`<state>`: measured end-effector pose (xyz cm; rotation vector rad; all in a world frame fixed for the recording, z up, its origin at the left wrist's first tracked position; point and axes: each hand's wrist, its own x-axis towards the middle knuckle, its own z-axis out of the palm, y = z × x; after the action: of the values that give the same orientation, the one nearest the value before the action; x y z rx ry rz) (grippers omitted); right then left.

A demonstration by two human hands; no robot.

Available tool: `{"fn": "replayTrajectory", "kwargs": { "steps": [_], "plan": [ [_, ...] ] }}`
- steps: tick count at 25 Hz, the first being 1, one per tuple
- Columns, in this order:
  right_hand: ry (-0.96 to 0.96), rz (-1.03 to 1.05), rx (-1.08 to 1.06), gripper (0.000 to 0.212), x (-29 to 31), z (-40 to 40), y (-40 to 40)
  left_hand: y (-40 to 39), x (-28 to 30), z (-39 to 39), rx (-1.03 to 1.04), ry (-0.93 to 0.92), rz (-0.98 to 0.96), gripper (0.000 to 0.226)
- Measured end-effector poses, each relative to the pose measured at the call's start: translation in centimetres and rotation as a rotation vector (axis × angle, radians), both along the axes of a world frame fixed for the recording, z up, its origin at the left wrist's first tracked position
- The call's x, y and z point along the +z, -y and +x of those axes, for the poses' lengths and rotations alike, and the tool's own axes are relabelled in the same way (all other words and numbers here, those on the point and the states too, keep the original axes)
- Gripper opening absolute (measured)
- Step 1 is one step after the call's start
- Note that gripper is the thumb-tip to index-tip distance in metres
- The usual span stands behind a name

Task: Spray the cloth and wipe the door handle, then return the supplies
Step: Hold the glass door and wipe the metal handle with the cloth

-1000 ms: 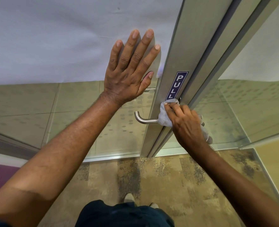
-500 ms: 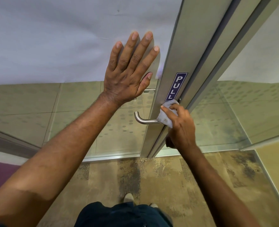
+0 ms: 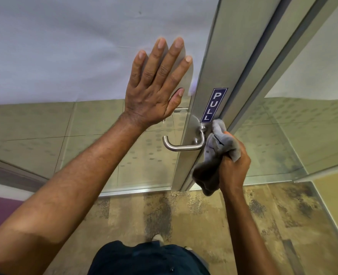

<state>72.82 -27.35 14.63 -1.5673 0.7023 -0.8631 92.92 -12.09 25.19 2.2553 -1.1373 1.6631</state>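
A brushed-steel lever door handle [image 3: 181,146] juts left from the metal door stile, just below a blue PULL sticker [image 3: 213,105]. My right hand [image 3: 234,168] is shut on a bunched grey cloth [image 3: 216,155], held just right of the handle's pivot, with the cloth's top corner close to the handle's base. The lever itself is bare. My left hand [image 3: 155,86] lies flat, fingers spread, against the frosted glass panel left of the stile. No spray bottle is in view.
The aluminium door stile [image 3: 229,62] runs diagonally up to the right, with a second frame and glass panel [image 3: 303,135] beside it. Mottled tan carpet [image 3: 184,215] lies below, with my shoe tips and dark clothing at the bottom edge.
My right hand has pulled the cloth off the lever and dropped down to the right, uncovering the handle's pivot and base. My left hand stays pressed on the glass.
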Motion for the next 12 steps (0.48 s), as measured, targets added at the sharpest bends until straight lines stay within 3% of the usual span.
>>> {"fn": "replayTrajectory", "kwargs": {
  "steps": [5,7,10,12],
  "plan": [
    [-0.223,-0.568,0.135,0.043,-3.1,3.0,0.9,0.1,-0.1,0.1,-0.006,0.002,0.001,0.058],
    [-0.202,-0.419,0.119,0.045,-5.4,3.1,0.3,0.1,-0.2,0.3,0.002,0.012,-0.002,0.058],
    [-0.167,0.095,0.051,0.080,-7.1,3.1,-2.2,0.2,-0.4,0.4,0.015,0.011,-0.021,0.059],
    [-0.149,0.169,0.022,0.071,-7.8,3.5,-3.2,0.1,-0.4,0.5,0.020,0.011,-0.022,0.058]
  ]
}}
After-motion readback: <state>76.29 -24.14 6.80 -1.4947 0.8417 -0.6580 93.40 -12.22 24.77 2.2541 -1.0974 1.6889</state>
